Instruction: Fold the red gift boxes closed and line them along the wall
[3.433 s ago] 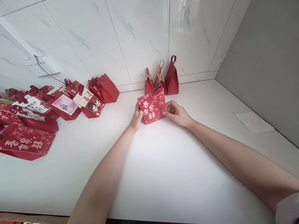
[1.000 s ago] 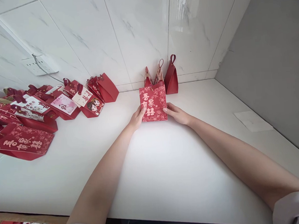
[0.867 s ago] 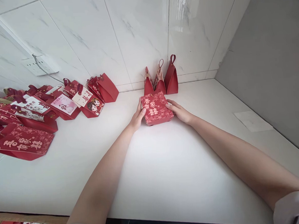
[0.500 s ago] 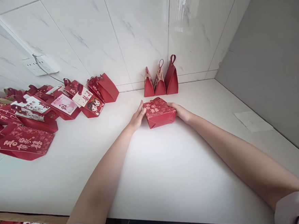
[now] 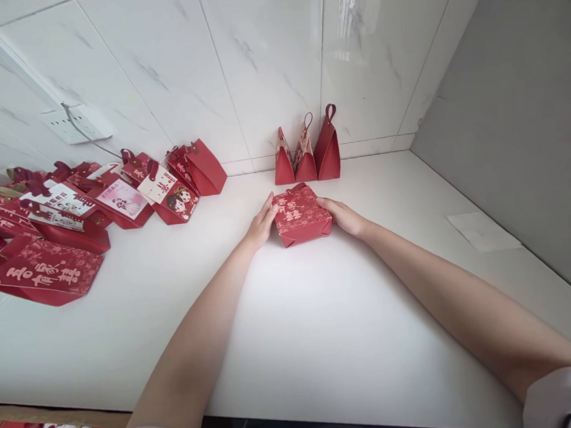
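A small red paper gift bag (image 5: 302, 214) with pale lettering lies tipped on its back on the white counter (image 5: 323, 329), its folded bottom facing me. My left hand (image 5: 261, 223) presses against its left side with fingers together. My right hand (image 5: 343, 213) grips its right side. Both hands hold the bag between them.
Three closed red pouches with loop handles (image 5: 306, 150) stand against the tiled wall just behind the bag. A heap of red bags and cards (image 5: 70, 209) covers the counter's left side. A wall socket with a cable (image 5: 80, 124) is above it. A pale paper sheet (image 5: 483, 231) lies at right.
The bag stood upright facing me a second ago; both hands have tipped it backwards onto the counter so its bottom now shows.
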